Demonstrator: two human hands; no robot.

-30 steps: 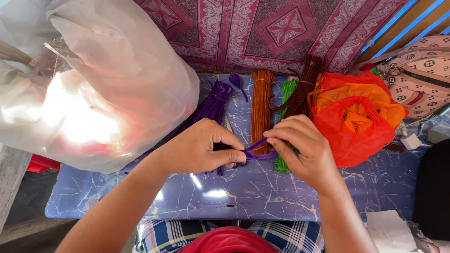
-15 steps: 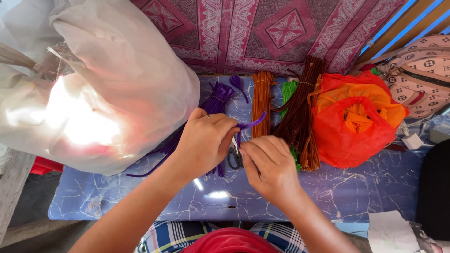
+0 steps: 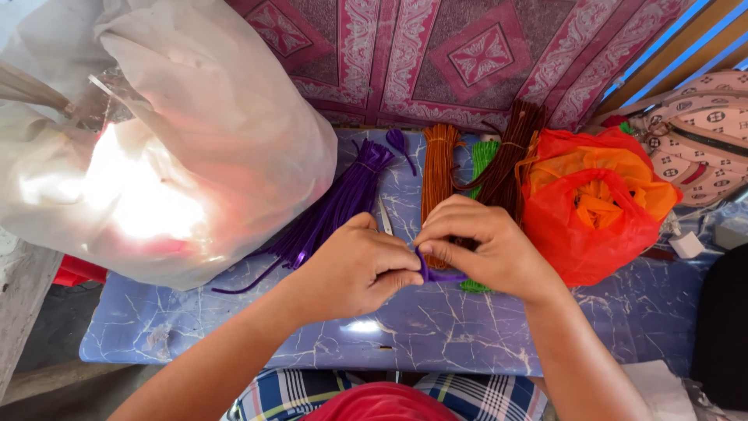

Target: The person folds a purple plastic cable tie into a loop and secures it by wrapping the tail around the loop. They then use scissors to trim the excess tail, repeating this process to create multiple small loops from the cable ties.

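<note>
Both hands pinched on one purple pipe cleaner (image 3: 436, 274), mid-table near the front edge: left hand (image 3: 354, 269) and right hand (image 3: 487, 249) fingertips touching. Looks bent, partly hidden. Purple bundle (image 3: 335, 206) behind left, orange bundle (image 3: 440, 168) behind, red bag (image 3: 592, 206) right.

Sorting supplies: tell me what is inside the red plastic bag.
Inside the red plastic bag, an orange plastic bag with crumpled orange material shows through the opening. Anything deeper is covered by the bag's folds.
</note>
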